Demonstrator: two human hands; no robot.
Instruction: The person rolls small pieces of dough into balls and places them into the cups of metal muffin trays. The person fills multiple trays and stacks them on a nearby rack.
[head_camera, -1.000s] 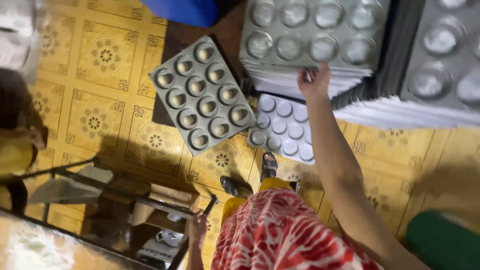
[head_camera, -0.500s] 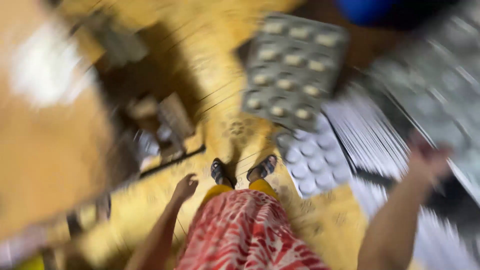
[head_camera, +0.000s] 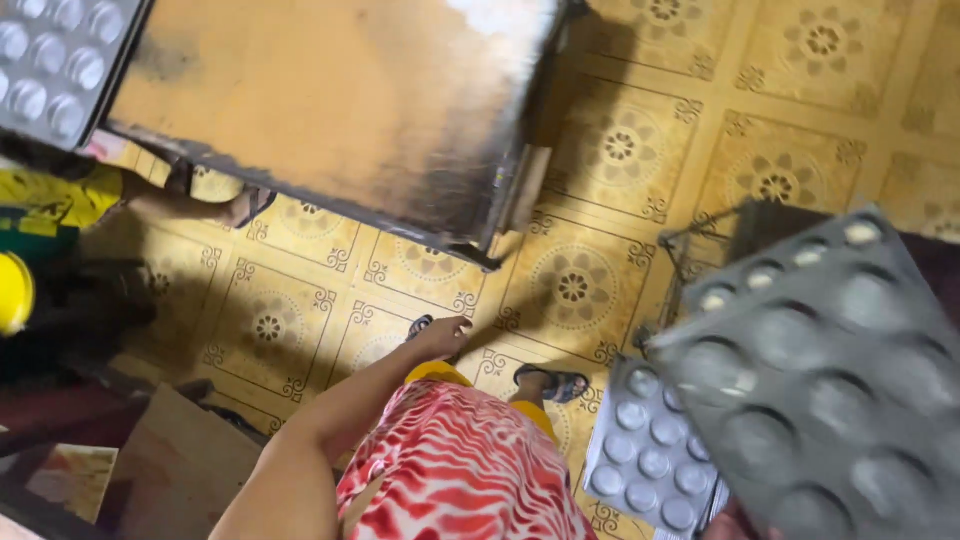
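Low at the right edge, the right hand (head_camera: 735, 524) is barely in view under a grey muffin tray (head_camera: 830, 400); it seems to bear the tray from below, but the fingers are hidden, so I cannot tell whether its grip is closed on the rim. Tray rides tilted, close to the camera, above a second tray (head_camera: 650, 455) lying on the tiled floor (head_camera: 600, 230). Left hand (head_camera: 445, 335) hangs loose and empty, fingers relaxed and open, out over the floor near the sandalled feet (head_camera: 550, 382). Judgement on handling: pressed sheet metal with rows of cups, stiff, fairly light for its spread, smooth and likely greasy; awkward on one palm, prone to tip. Best held at the flat rim on a long side, or with both hands at opposite edges; cup walls give poor purchase. Steel desk (head_camera: 330, 110) fills the upper left, with another tray (head_camera: 50, 60) at its far corner; a person in yellow (head_camera: 60, 195) sits beside it. Against the earlier frame: then the right hand reached up to tall tray stacks, no tray lifted; now one is up, the view has swung to the desk, and the stacks are out of sight.
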